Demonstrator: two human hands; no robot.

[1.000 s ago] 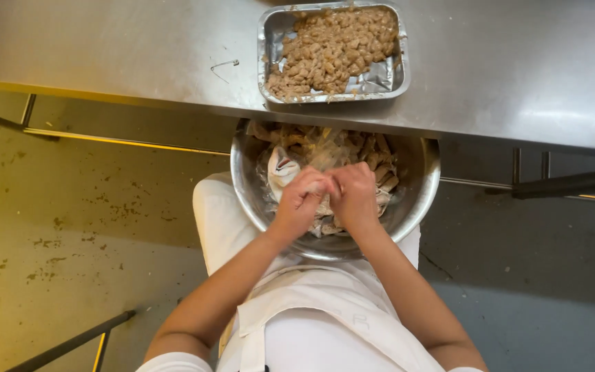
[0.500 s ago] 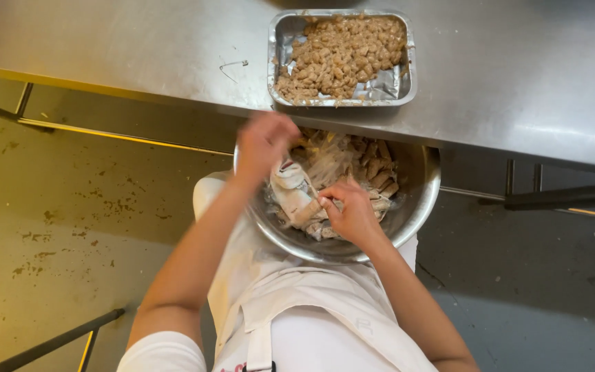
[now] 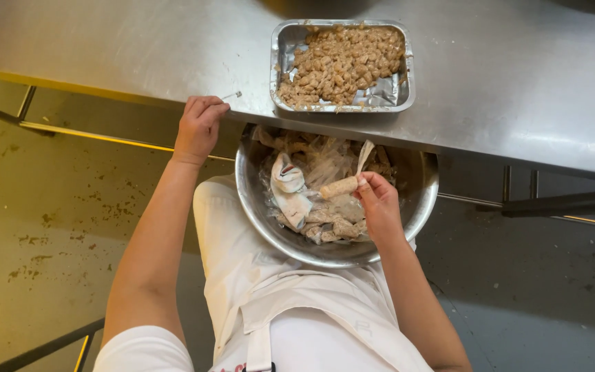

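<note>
Left hand has travelled from above the steel bowl to the table edge, fingers curled, pinching a thin sliver. Right hand grips 1 peeled sausage piece over the bowl. Beyond it, the foil tray appears nearly full, while several pieces remain in the bowl.

One camera, worn on the person's head, looks almost straight down. It faces the steel worktop, whose near edge runs across the upper part of the frame, with the floor below it. The view is close: the person's own chest and both forearms fill the lower middle, reaching up toward the worktop's near edge. No second view is given to share ground with.
</note>
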